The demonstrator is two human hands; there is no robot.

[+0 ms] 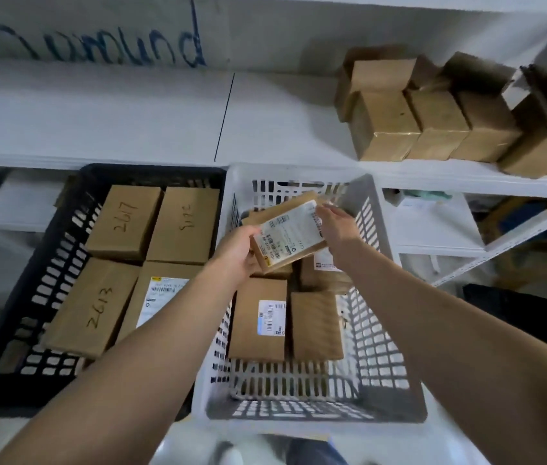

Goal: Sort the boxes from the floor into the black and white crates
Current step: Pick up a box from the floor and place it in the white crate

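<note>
As I judge it, the step in hand was to lay the labelled box (pixel 290 234) into the white crate (pixel 381 330). The box hung tilted over the far half of that crate, label upward, above other boxes that lay inside. The left hand (pixel 236 255) gripped its near-left end, with the fingers curled under the edge. The right hand (pixel 335 226) pinched the far-right corner with its fingertips, though blur hid the single fingers. To do this well, I think the person should turn the box flat and parallel to the crate walls. It should then be lowered onto the boxes beneath or into a gap beside them, and released only when it rests, so that it does not slide. The box was of brown matt cardboard, a shallow rectangle with straight edges, and probably light. Its label was smooth white paper with barcodes. The white crate was of hard plastic with slotted walls and a rounded rim. The black crate (pixel 151 170), just beside it on the left, had the same lattice and held larger flat boxes, two with handwritten numbers.
</note>
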